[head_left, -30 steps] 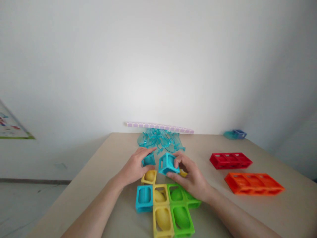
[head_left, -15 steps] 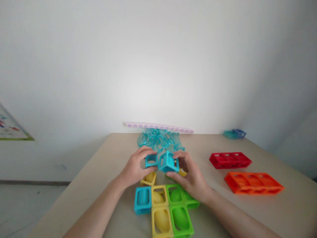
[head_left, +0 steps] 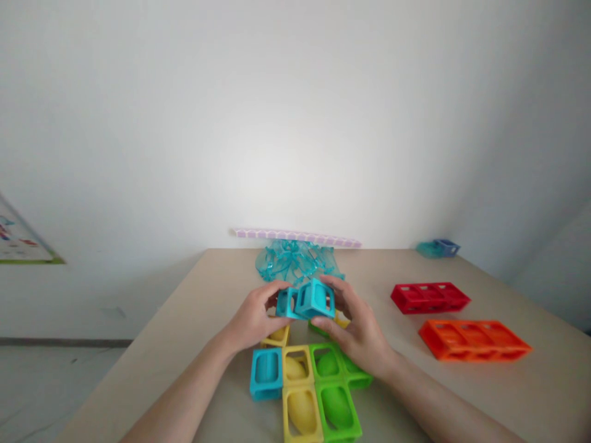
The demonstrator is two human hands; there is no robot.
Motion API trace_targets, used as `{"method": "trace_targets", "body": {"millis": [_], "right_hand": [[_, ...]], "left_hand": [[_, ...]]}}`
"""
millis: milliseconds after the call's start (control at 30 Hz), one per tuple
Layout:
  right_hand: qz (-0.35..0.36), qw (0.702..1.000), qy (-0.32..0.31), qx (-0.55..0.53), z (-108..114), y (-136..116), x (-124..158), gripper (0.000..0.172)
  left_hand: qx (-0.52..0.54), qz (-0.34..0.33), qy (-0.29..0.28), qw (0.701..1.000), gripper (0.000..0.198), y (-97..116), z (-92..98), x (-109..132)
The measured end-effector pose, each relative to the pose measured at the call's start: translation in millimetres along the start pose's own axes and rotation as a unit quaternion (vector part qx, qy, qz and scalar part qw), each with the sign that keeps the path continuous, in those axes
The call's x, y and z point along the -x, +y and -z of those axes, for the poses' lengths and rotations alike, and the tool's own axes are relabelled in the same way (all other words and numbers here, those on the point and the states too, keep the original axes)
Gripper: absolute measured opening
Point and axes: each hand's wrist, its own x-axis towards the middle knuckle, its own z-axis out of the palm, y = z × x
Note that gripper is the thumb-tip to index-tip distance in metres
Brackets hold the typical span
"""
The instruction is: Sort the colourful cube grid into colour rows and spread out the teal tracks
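Observation:
My left hand (head_left: 255, 315) is closed on a small light-blue open-sided block (head_left: 285, 302), thumb below and fingers above. My right hand (head_left: 353, 314) grips another light-blue block (head_left: 316, 298), tilted, against the first one. The two blocks touch in the air; whether they are joined I cannot tell. Below them on the table lie a separate blue block (head_left: 266, 372), a pair of yellow blocks (head_left: 302, 411) and a group of green blocks (head_left: 339, 409), set side by side. More yellow (head_left: 277, 336) and green pieces are partly hidden behind my hands.
A red three-cell block row (head_left: 430, 298) and an orange one (head_left: 474, 340) lie at the right of the table (head_left: 221, 264). Crumpled clear teal plastic (head_left: 295, 258) and a lilac patterned strip (head_left: 298, 235) are at the back. A dark-blue block (head_left: 447, 248) sits in the far right corner.
My left hand has moved slightly right and turned its blue block, bringing it against the one in my right hand. The gap between the two blocks has closed.

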Motion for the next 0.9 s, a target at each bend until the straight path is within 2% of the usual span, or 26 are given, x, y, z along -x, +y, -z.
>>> {"method": "trace_targets", "body": {"millis": [133, 233, 333, 533, 633, 733, 900], "right_hand": [[0.006, 1.0, -0.008, 0.023, 0.3, -2.0, -0.3, 0.056], [-0.005, 0.999, -0.013, 0.031, 0.5, -2.8, -0.8, 0.054], [-0.008, 0.999, -0.018, 0.026, 0.6, -1.8, -1.1, 0.051], [0.047, 0.998, -0.039, 0.005, 1.6, 0.1, -0.6, 0.043], [0.093, 0.994, -0.051, 0.029, 3.5, -2.5, -1.3, 0.043], [0.128, 0.988, -0.032, 0.077, 5.2, -3.6, -2.5, 0.045], [0.135, 0.985, -0.002, 0.103, 5.4, 0.1, -1.5, 0.047]], "left_hand": [[-0.077, -0.109, 0.044, 0.99, 0.041, 3.9, 4.8, -1.6], [-0.093, -0.142, 0.068, 0.983, 0.044, 7.4, 7.8, -1.5], [-0.096, -0.136, 0.066, 0.984, 0.046, 11.5, 8.4, -0.6], [-0.116, -0.111, -0.016, 0.987, 0.054, 17.6, 5.9, 2.2], [-0.1, -0.11, -0.016, 0.989, 0.051, 15.4, 5.8, 3.5], [-0.073, -0.102, 0.003, 0.992, 0.05, 12.7, 5.8, 4.1], [-0.066, -0.094, -0.018, 0.993, 0.05, 15.0, 4.4, 4.0]]}}
